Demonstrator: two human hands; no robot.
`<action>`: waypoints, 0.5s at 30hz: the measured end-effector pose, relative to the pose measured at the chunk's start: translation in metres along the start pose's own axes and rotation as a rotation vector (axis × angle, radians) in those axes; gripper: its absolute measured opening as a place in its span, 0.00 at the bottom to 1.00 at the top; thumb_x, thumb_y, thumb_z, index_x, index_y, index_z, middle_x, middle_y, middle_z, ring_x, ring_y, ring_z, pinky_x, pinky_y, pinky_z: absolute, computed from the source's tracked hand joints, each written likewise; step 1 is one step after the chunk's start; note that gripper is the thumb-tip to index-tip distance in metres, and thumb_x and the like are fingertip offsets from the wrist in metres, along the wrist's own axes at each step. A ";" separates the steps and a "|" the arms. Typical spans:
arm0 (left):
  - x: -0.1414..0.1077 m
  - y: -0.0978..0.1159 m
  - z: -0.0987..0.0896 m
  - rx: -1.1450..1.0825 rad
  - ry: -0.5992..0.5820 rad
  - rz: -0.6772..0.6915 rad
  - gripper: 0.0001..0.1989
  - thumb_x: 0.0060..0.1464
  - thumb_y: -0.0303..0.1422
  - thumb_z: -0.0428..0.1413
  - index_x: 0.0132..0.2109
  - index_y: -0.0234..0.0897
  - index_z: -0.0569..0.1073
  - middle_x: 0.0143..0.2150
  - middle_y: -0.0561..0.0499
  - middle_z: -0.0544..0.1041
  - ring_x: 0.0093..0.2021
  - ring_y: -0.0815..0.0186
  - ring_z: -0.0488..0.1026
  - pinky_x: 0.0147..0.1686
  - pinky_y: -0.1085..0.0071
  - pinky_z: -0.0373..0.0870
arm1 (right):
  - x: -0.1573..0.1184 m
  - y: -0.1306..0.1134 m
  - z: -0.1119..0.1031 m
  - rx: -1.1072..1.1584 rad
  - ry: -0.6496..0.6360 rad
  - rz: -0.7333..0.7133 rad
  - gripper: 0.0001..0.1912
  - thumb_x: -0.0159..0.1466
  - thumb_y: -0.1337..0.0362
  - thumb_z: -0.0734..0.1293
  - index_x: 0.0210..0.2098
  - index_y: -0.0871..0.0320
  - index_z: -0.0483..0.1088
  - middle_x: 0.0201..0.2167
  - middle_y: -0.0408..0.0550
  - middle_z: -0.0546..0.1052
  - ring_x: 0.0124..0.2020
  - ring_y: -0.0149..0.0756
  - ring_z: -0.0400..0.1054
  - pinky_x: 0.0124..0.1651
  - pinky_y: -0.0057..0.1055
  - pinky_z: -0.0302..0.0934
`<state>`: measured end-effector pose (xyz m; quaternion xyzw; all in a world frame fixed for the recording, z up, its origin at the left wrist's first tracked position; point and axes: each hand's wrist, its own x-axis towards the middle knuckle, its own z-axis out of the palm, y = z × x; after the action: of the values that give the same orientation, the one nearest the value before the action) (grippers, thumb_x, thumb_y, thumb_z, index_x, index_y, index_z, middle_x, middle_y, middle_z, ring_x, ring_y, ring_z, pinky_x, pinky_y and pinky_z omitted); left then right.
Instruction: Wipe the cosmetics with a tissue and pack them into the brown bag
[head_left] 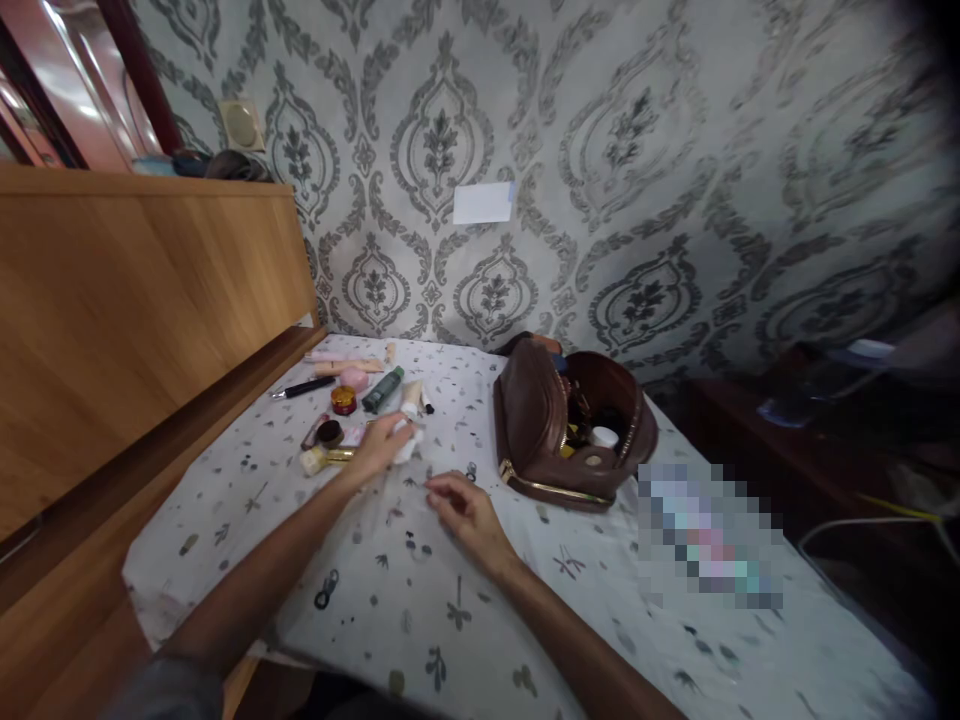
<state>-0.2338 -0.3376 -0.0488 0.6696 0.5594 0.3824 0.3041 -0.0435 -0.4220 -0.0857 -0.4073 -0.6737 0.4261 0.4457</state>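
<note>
My left hand (381, 447) is closed around a small white object (407, 443) whose kind I cannot make out, low over the cloth. To its right, my right hand (471, 518) hovers with loosely bent fingers, apart from one another and holding nothing. Beside the left hand lie a brush with pale bristles and a gold handle (315, 460), a dark round-lidded jar (330, 432), an amber-lidded jar (343, 401), a green tube (384, 390) and a beige tube with a white cap (412, 397). A brown cosmetic bag (529, 425) stands unzipped to the right, with several items inside.
A pink makeup sponge (354, 379), a black pen-like stick (304, 387) and a peach tube (349, 367) lie farther back. The patterned white cloth (420, 600) covers the table. A wooden panel (150, 330) borders the left; a wallpapered wall (480, 120) stands behind.
</note>
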 end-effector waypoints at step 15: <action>0.115 -0.022 -0.099 0.630 0.192 -0.376 0.23 0.38 0.50 0.63 0.36 0.36 0.77 0.44 0.35 0.81 0.53 0.37 0.74 0.42 0.57 0.71 | -0.001 -0.002 0.000 -0.042 0.034 0.050 0.08 0.60 0.68 0.66 0.36 0.57 0.77 0.32 0.45 0.76 0.33 0.32 0.69 0.37 0.28 0.63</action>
<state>-0.3207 -0.2230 0.0044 0.5770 0.7887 0.1902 0.0945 -0.0441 -0.4237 -0.0838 -0.4402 -0.6645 0.4161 0.4376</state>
